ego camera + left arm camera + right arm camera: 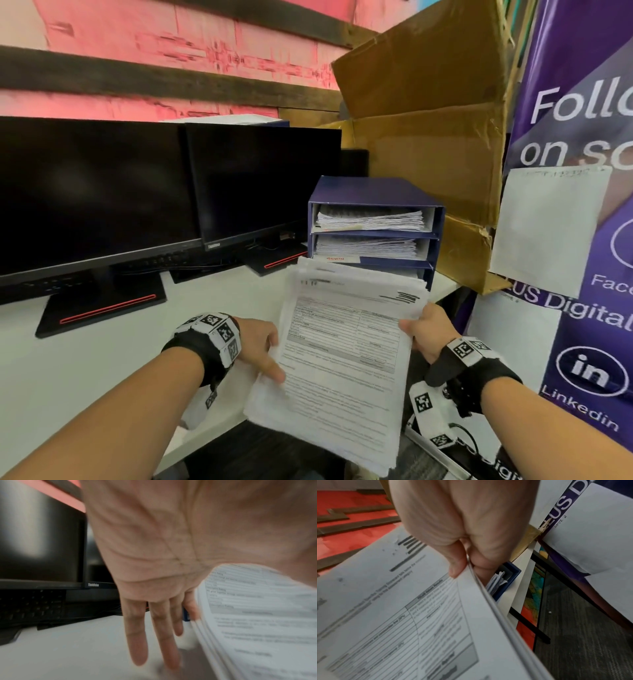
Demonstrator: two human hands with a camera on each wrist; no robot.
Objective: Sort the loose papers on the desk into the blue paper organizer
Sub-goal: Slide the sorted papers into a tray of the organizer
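On the white table (pixel 113 359), beside two dark monitors (pixel 102 192), the blue paper organizer (pixel 373 226) stands with its two upper shelves filled. The paper stack (pixel 342 359) is pinched at its right edge by the right hand (pixel 428 332); the left hand (pixel 260 346), fingers (pixel 137 635) straight and spread, supports the left edge. The stack should be levelled and squared before being slid into the lowest shelf.

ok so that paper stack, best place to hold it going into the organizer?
Keep to the two long side edges, about midway. The paper stack is thick and floppy, its short far end already pointing at the organizer. The right hand pinches its right edge; the left hand steadies the left edge.
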